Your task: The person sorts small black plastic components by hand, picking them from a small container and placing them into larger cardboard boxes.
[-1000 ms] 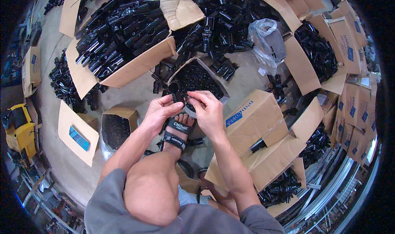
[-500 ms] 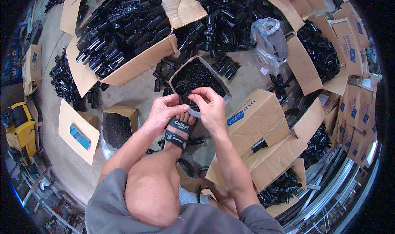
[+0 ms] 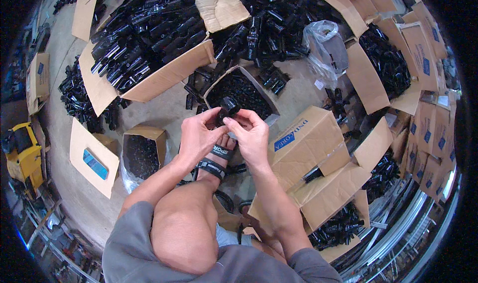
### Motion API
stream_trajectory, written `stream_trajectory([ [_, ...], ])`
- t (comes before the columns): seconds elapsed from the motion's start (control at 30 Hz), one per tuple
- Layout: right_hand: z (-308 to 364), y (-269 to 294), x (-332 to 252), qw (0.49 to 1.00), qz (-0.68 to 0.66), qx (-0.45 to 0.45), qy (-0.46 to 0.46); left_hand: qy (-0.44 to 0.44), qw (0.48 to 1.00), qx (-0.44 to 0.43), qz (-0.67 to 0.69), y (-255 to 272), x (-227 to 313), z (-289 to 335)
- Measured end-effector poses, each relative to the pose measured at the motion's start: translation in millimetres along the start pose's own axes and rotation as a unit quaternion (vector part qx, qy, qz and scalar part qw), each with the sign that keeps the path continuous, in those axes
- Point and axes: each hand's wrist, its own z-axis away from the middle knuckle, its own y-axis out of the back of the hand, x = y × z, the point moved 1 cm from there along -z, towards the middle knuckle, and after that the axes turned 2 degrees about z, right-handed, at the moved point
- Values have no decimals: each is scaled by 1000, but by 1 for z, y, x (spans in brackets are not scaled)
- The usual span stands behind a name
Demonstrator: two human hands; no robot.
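Observation:
Between the fingertips of both hands is a short black tubular part [image 3: 229, 105] with a round end, glossy and tilted. My left hand [image 3: 199, 137] pinches it from the left, thumb and index finger closed. From the right, my right hand [image 3: 253, 139] grips it with bent fingers. Fingers cover its lower portion, so its full shape is hidden. Just beyond the hands stands an open box [image 3: 269, 99] filled with small black pieces. A sandaled foot [image 3: 219, 156] shows beneath them.
A large carton [image 3: 169, 74] of long black tubular parts lies far left. A smaller lined box [image 3: 160, 141] holds small dark pieces. One cardboard flap carries a phone [image 3: 95, 164]. On the right are a carton [image 3: 308, 136], a clear plastic bag [image 3: 323, 44] and stacked cartons [image 3: 428, 128].
The black part now shows clearly above my fingertips, turned up from its earlier mostly hidden position. My hands have drawn slightly closer together around it.

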Motion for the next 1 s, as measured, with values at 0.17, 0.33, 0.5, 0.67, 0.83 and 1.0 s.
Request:
stream_trajectory([
  [0.17,-7,8,13,998,-57,28,-20,-47,998,26,-23,-2,-20,-5],
  [0.33,-11,17,32,991,-74,-25,-109,81,986,-45,136,2,-32,-11],
  [0.5,-17,24,52,996,64,5,-54,176,931,-111,299,-1,-49,-12],
  [0.67,-55,42,46,973,205,98,35,161,912,-109,362,-2,-61,-16],
  [0.83,-71,33,50,883,434,85,159,176,904,-91,379,2,-66,-18],
  [1.0,-81,28,64,809,542,62,219,185,864,-112,454,-1,-56,-14],
])
